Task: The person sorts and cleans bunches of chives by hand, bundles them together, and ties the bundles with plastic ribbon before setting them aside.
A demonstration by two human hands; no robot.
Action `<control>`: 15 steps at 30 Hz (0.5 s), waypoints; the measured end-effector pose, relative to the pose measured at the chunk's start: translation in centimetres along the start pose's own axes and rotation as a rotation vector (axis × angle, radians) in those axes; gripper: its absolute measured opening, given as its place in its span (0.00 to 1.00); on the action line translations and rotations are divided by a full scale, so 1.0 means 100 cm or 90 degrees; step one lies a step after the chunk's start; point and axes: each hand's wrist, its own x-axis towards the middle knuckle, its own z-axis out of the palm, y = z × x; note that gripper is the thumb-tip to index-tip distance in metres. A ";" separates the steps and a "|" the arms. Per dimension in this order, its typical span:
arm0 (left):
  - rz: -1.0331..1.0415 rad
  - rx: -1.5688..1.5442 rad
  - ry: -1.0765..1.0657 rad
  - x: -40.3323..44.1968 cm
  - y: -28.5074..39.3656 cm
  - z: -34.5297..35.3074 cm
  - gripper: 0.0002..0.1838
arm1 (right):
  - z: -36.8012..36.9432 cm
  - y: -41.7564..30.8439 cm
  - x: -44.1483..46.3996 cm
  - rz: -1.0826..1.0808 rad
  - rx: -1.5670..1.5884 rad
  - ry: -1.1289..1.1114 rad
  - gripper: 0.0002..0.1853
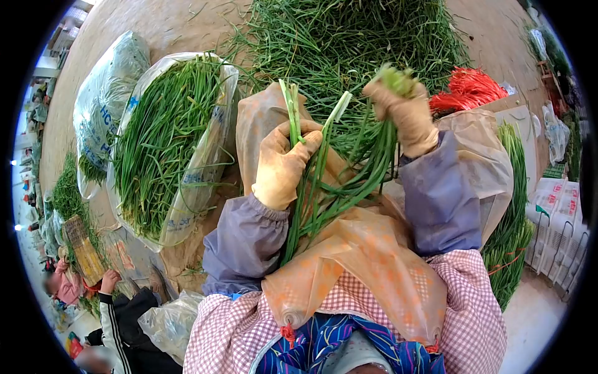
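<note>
My left hand, in a pale glove, is closed around a few garlic chives, their pale stem ends pointing up and leaves hanging towards my lap. One more white-ended stalk leans beside the thumb. My gloved right hand, slightly blurred, is raised with a bunch of garlic chives in its grip. The stem ends of that bunch stick out above the fist, while the long leaves droop towards the left. An orange-patterned plastic apron covers my lap under both hands.
A large heap of chives lies ahead on the floor. Red ties sit right of it. An open bag of chives and a tied bag stand left. More chives are at right. Another person's sleeve shows lower left.
</note>
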 end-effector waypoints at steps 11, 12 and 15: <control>-0.067 -0.124 -0.090 0.003 -0.007 0.008 0.09 | 0.026 -0.009 -0.021 0.116 0.063 -0.164 0.13; -0.065 -0.126 -0.099 0.002 -0.009 0.007 0.09 | 0.025 -0.007 -0.020 0.102 0.040 -0.139 0.11; -0.064 -0.123 -0.119 0.002 -0.007 -0.002 0.11 | 0.011 0.005 -0.010 0.048 0.045 -0.064 0.08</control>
